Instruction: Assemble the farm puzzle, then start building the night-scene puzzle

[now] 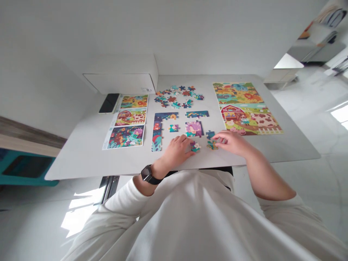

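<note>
My left hand (178,149), with a black watch on its wrist, rests on the table with its thumb and forefinger around the left edge of a purple and white puzzle piece (195,146). The fingers of my right hand (230,142) are curled at the right edge of a teal and yellow puzzle piece (212,145). A blue piece (210,134) lies just above that one. Beyond my left hand are a joined pink and purple section (194,128) and a single teal piece (174,128). A joined corner strip (157,132) and a dark blue top strip (197,114) lie farther out.
Several loose puzzle pieces (176,98) are scattered at the back. Two finished puzzles (246,108) lie on the right. To the left are a printed picture sheet (126,122), a phone (109,103) and a white box (119,83). The table's front edge (100,173) is close to my body.
</note>
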{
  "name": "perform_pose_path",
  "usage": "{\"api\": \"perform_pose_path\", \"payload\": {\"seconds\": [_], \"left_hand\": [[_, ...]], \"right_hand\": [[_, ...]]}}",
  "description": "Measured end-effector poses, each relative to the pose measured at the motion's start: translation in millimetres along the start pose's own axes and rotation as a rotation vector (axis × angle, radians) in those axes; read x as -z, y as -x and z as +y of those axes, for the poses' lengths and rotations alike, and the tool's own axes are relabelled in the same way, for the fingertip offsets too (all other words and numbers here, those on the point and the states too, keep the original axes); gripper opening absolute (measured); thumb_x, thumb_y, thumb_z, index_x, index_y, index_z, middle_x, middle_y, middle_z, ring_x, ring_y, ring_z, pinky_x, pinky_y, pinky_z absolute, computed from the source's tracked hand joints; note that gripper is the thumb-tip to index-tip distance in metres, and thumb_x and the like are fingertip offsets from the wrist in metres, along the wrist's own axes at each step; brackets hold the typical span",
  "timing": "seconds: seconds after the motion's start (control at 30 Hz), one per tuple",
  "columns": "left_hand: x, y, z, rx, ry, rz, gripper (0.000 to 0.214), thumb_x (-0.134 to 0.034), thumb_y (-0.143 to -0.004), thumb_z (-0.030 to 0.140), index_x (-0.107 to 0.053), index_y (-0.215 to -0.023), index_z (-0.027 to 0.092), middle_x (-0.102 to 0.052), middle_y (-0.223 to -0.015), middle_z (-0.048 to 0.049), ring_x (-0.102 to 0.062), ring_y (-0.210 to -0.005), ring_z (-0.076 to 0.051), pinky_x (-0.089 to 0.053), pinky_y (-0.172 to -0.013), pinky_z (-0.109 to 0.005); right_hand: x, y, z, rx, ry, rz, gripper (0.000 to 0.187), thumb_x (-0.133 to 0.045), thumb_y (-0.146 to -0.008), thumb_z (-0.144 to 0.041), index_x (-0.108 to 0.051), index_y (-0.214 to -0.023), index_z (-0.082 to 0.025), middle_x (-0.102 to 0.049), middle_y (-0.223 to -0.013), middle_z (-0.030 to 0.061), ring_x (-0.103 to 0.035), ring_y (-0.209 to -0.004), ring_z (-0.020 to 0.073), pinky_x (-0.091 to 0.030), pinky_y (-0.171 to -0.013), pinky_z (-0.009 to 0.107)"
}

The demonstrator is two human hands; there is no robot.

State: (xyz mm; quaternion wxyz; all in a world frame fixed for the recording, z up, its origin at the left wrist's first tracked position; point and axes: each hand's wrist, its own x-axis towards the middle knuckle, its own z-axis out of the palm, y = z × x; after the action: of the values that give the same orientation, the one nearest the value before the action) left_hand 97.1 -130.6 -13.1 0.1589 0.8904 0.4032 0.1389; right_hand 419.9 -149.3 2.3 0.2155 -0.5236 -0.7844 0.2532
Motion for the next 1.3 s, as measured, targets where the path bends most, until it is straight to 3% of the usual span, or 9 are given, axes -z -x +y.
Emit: {"api": "perform_pose_path", "payload": {"seconds": [0.23, 0.47, 0.7, 0.83, 0.97, 1.1, 1.2, 1.3], "left_hand": [[-3.5, -1, 2, 0.004, -0.002, -0.012, 0.042, -0.082, -0.096, 0.042, -0.069, -0.132, 0.023, -0.068, -0.132, -0.0124, -0.065, -0.125, -0.032, -0.054, -0.111, -0.05], [-0.8, -1, 0, -0.039, 0.051, 0.005, 0.035, -0.077, -0.097, 0.03, -0.069, -0.131, 0.023, -0.071, -0.138, -0.0101, -0.066, -0.128, -0.031, -0.051, -0.115, -0.05], [2.8, 3, -2, -0.054, 0.03, 0.01, 0.029, -0.077, -0.097, 0.027, -0.072, -0.126, 0.025, -0.075, -0.132, -0.0102, -0.07, -0.12, -0.03, -0.055, -0.107, -0.05], [16.8, 0, -15, -0.104, 0.026, 0.109, 0.035, -0.078, -0.098, 0.032, -0.071, -0.132, 0.025, -0.074, -0.134, -0.0114, -0.07, -0.125, -0.031, -0.056, -0.109, -0.049], [55.4, -17, -41, -0.104, 0.069, 0.203, 0.025, -0.07, -0.104, 0.035, -0.074, -0.126, 0.025, -0.077, -0.127, -0.0106, -0.073, -0.121, -0.029, -0.058, -0.108, -0.045], [88.8, -34, -70, 0.004, 0.046, 0.241, 0.027, -0.065, -0.104, 0.038, -0.076, -0.123, 0.022, -0.079, -0.125, -0.0103, -0.075, -0.112, -0.029, -0.058, -0.103, -0.043], [94.4, -40, -90, 0.079, 0.06, 0.26, 0.028, -0.061, -0.104, 0.04, -0.077, -0.119, 0.023, -0.08, -0.12, -0.0086, -0.075, -0.102, -0.026, -0.058, -0.097, -0.038], [86.4, -41, -109, 0.177, 0.11, 0.307, 0.029, -0.056, -0.105, 0.041, -0.078, -0.112, 0.023, -0.08, -0.109, -0.0075, -0.074, -0.095, -0.024, -0.057, -0.092, -0.034]], "right_hand": [[-3, 8, 0, 0.141, 0.059, -0.025, 0.02, -0.076, -0.094, -0.028, -0.08, -0.114, -0.029, -0.076, -0.118, 0.0086, -0.074, -0.111, 0.0278, -0.059, -0.1, 0.043], [-7, 5, 1, 0.114, 0.084, -0.068, 0.017, -0.075, -0.094, -0.025, -0.08, -0.11, -0.028, -0.076, -0.119, 0.0088, -0.074, -0.111, 0.028, -0.059, -0.1, 0.043], [-5, 5, -4, 0.089, 0.081, -0.094, 0.02, -0.076, -0.092, -0.021, -0.08, -0.11, -0.03, -0.076, -0.119, 0.0084, -0.075, -0.11, 0.0284, -0.06, -0.101, 0.046], [5, -2, -5, 0.095, 0.122, -0.02, 0.019, -0.075, -0.096, -0.028, -0.079, -0.113, -0.033, -0.073, -0.123, 0.0084, -0.074, -0.114, 0.0279, -0.059, -0.103, 0.045], [26, -25, -7, 0.104, 0.179, 0.034, 0.016, -0.068, -0.102, -0.034, -0.078, -0.114, -0.031, -0.074, -0.118, 0.009, -0.074, -0.111, 0.0278, -0.058, -0.102, 0.045], [43, -62, -7, 0.061, 0.194, 0.028, 0.016, -0.068, -0.101, -0.036, -0.079, -0.11, -0.028, -0.078, -0.112, 0.0073, -0.075, -0.096, 0.0245, -0.058, -0.092, 0.04], [51, -96, -1, 0.027, 0.174, 0.015, 0.015, -0.071, -0.098, -0.036, -0.08, -0.107, -0.028, -0.08, -0.109, 0.0058, -0.075, -0.088, 0.0216, -0.058, -0.083, 0.036], [57, -135, 9, 0.029, 0.186, 0.021, 0.016, -0.073, -0.096, -0.034, -0.081, -0.108, -0.027, -0.079, -0.116, 0.0069, -0.076, -0.091, 0.0212, -0.059, -0.087, 0.035]]}}
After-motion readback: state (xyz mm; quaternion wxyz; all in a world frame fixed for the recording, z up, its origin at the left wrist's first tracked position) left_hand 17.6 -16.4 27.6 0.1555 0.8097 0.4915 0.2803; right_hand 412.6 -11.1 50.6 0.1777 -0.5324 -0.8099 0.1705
